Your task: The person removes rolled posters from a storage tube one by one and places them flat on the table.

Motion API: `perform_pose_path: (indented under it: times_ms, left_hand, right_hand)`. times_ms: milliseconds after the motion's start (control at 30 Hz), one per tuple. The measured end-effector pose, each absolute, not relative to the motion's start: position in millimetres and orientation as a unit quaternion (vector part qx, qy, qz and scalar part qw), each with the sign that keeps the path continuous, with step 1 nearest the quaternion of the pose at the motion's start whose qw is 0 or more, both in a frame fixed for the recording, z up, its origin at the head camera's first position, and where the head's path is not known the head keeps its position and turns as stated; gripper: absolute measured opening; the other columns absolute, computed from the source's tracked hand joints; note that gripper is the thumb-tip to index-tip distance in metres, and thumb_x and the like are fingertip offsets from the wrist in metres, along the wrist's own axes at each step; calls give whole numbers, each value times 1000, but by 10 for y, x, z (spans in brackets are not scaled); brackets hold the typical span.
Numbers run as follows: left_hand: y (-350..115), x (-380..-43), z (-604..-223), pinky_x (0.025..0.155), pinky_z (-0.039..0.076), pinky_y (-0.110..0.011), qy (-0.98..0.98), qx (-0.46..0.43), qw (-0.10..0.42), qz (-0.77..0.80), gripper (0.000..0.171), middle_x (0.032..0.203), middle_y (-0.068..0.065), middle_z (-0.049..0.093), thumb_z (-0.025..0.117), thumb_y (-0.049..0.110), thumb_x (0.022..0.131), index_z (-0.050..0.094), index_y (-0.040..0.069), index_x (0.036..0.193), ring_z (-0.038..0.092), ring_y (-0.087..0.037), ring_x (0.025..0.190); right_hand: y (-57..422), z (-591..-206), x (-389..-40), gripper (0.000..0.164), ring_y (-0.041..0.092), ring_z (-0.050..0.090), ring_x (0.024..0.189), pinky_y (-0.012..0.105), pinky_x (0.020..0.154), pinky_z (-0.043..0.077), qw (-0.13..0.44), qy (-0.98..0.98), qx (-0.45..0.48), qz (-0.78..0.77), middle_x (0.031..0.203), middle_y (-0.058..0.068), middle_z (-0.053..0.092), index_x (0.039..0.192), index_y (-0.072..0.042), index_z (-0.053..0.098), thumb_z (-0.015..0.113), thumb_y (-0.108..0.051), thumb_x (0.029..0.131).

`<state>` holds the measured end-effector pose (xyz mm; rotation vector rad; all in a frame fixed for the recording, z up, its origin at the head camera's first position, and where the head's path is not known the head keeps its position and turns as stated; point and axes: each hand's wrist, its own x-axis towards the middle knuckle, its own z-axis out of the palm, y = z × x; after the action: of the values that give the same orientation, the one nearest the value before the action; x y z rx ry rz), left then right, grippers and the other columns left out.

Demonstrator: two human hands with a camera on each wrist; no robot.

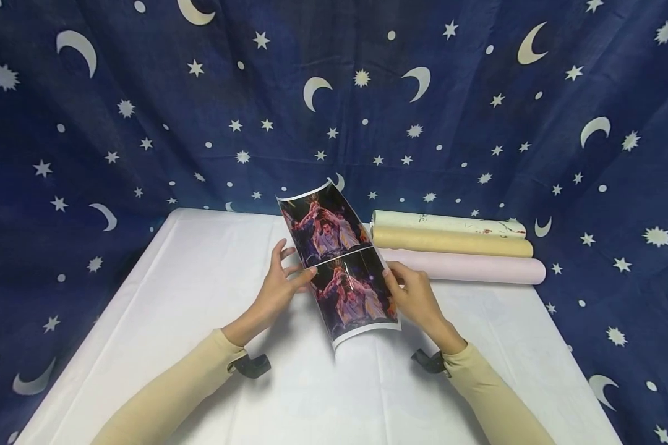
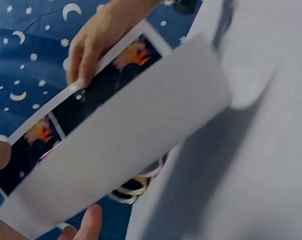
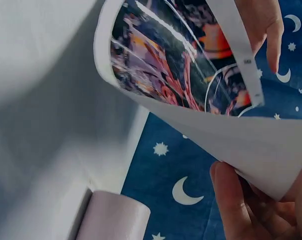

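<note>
In the head view, the left hand and right hand pinched the photo sheet mid-frame — lifted in one piece, not yet laid down. In the left wrist view, its white back crossed the centre. In the right wrist view, it curled (glossy side showing) across the top.

The premises appear to be a curtained indoor work booth; whether it stands in a home or a studio cannot be determined from my position. Dark blue drapery printed with pale moons and stars hangs in folds behind the counter and along both its sides. The counter's surface is white and lightly creased. Three rolls lie together towards its back right.
</note>
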<state>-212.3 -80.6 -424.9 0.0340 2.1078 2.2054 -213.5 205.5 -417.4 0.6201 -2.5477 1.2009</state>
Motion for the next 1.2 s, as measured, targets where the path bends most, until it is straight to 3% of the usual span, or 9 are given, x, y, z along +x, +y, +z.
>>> perform_pose_path:
  times_ms: [233,467,600,700,800,933,1033,1200]
  left_hand:
    - [-756,-2110,-4389,75,61,-42,679,8,65,731,92,152,-11,31,66,9,91,3,29,155,59,-33,114]
    - [-844,-2074,-4430,77,58,-34,672,30,28,740,86,133,-24,56,48,-6,91,5,36,153,68,-34,103]
    - [-926,-2054,-4426,80,59,-36,678,62,26,732,87,135,-26,56,44,-7,93,4,45,151,66,-38,111]
    - [-983,-2047,-4426,81,60,-38,688,88,29,720,84,136,-25,56,43,-6,94,9,45,151,64,-39,114]
    - [-1018,-2063,-4412,81,59,-36,691,109,30,714,78,138,-23,55,42,-6,94,19,40,152,64,-38,114]
    - [-1042,-2092,-4405,85,58,-30,683,125,43,719,70,142,-20,53,41,-4,94,28,33,152,62,-34,119]
    - [-1071,-2097,-4406,86,58,-31,675,129,64,723,66,144,-20,51,40,-1,96,28,32,152,61,-34,120]
    - [-1145,-2098,-4409,89,57,-35,683,131,98,712,63,150,-16,46,40,5,100,25,35,154,58,-36,125]
  right_hand:
    - [2013,-4205,-2109,25,27,75,78,17,56,56,138,-880,205,406,96,21,75,117,1,66,54,-15,101]
    - [2055,-4258,-2094,32,28,74,81,30,63,60,143,-889,190,391,100,19,74,129,-4,59,57,-12,98]
    - [2073,-4289,-2090,54,36,72,90,37,66,61,149,-891,197,380,121,23,67,144,-15,46,57,-4,93]
    - [2088,-4322,-2086,61,43,70,97,37,67,62,131,-885,211,395,138,21,57,146,-19,44,54,2,89]
    - [2102,-4344,-2116,53,40,65,112,41,78,61,114,-877,218,412,142,14,55,139,-17,53,55,3,89]
    - [2103,-4349,-2144,34,34,60,121,48,87,58,113,-878,214,412,133,10,62,128,-14,63,59,-7,95]
    - [2092,-4350,-2149,34,34,63,117,45,84,59,103,-878,215,415,132,12,63,129,-15,63,62,-11,95]
    - [2096,-4354,-2154,59,37,70,101,32,72,61,37,-861,211,462,150,14,47,145,-20,48,63,-2,91]
